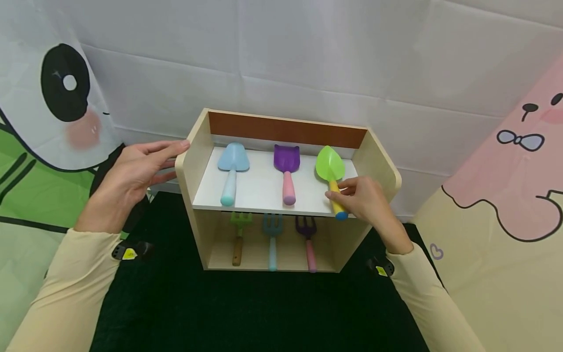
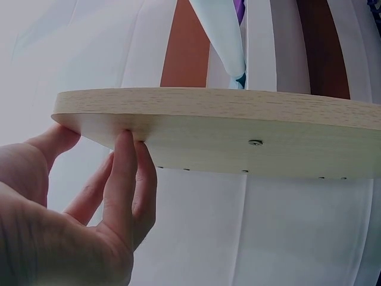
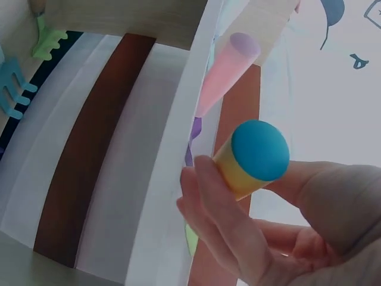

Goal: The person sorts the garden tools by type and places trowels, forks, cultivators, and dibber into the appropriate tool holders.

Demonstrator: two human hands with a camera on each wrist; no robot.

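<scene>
My right hand (image 1: 364, 196) pinches the yellow, blue-ended handle of a toy trowel (image 1: 330, 164) with a green blade, at the right of the white upper shelf (image 1: 261, 188). In the right wrist view the handle's blue end (image 3: 261, 150) points toward the camera, between thumb and fingers. My left hand (image 1: 142, 164) touches the wooden rack's left side panel (image 1: 186, 151) near its top; the left wrist view shows straight fingertips against the panel's outer face (image 2: 196, 140). A light-blue shovel (image 1: 233, 164) and a purple shovel (image 1: 287, 164) with a pink handle lie on that shelf.
On the lower shelf lie a green fork (image 1: 239, 230) with a brown handle, a blue fork (image 1: 272, 234) and a dark purple fork (image 1: 308, 234) with a pink handle. The rack stands on a dark green cloth (image 1: 246, 313) before a white sheet (image 1: 299, 58).
</scene>
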